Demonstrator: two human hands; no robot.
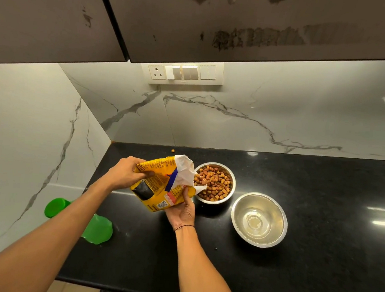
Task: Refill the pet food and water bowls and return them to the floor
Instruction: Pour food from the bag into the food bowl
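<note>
A black counter (290, 287) is seen from above, with both forearms reaching over its near edge. Nearest on the left, a green bottle (97, 229) is laid on its side, partly hidden by the left forearm. Further in, a yellow food bag (159, 185) is held above the counter in both hands and tipped to the right. Its underside is cupped by the right hand (183, 212), fingers curled up around the lower edge; a thin dark band is worn at that wrist. The bag's upper left part is gripped by the left hand (124, 174), fingers closed over the crumpled top. The torn white mouth of the bag is held over the rim of the food bowl (231, 181), a steel bowl filled with brown kibble (216, 182). Just to the right and nearer, a second steel bowl (235, 212) is standing apart from it; whether it holds water cannot be told. Beyond, one loose pellet (173, 150) is lying by the marble wall (236, 124), where a switch panel (185, 73) is mounted under grey cabinets (246, 32).
</note>
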